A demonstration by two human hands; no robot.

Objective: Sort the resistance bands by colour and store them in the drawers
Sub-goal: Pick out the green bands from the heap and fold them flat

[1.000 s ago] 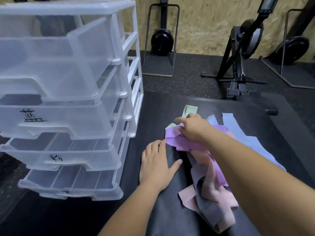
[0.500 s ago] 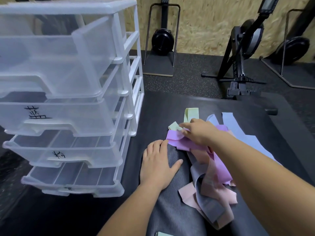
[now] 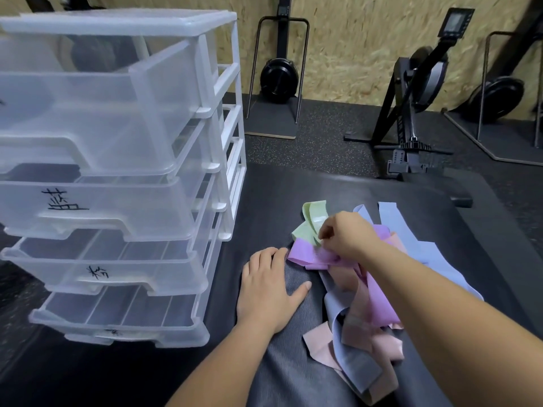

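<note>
On the black mat [image 3: 293,189] lies a tangled heap of flat pastel resistance bands [image 3: 367,312]: one green band [image 3: 311,218], with purple, pink and blue ones too knotted to count. The right hand [image 3: 349,236] pinches the green band. The left hand [image 3: 269,292] rests flat on a knee [image 3: 293,362]. Four clear drawers [image 3: 111,207] stand pulled out.

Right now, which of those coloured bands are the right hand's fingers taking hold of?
The pale green band, the only green one, at the pile's far left corner. The right hand pinches its edge; the purple band lies just below it.
</note>
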